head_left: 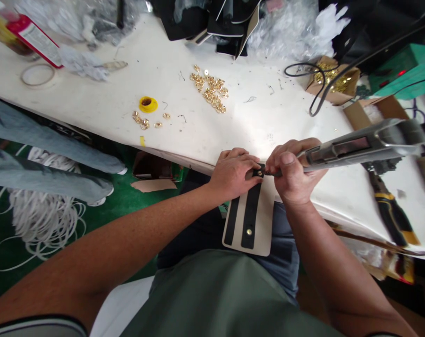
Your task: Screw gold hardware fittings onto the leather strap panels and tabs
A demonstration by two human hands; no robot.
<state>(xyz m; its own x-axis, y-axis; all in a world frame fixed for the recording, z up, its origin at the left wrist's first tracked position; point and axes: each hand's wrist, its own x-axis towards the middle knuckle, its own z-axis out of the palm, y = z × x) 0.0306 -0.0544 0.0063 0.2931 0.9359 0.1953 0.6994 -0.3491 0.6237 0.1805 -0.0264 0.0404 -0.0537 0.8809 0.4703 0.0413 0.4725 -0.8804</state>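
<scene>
Green top (226, 299), black-and-grey sleeve trim (40, 322), dark blue trousers (284, 238), bare hands (231, 174)

Head camera: single view, mounted above the dark-green fabric-clad torso (215, 295)
White flat worktop (110, 96): faced forward and steeply downward, surface slanting across view
Bare left hand (231, 174), bare right hand (292, 171): near, mid-frame

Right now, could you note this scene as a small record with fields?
Left hand: on a black strap over a beige panel
Right hand: holding a grey tool, tip near the strap's end
Strap detail: one gold stud
Tabletop: gold pieces, yellow ring, pliers
Floor: coiled white cord
Nearby: another person's legs
</scene>
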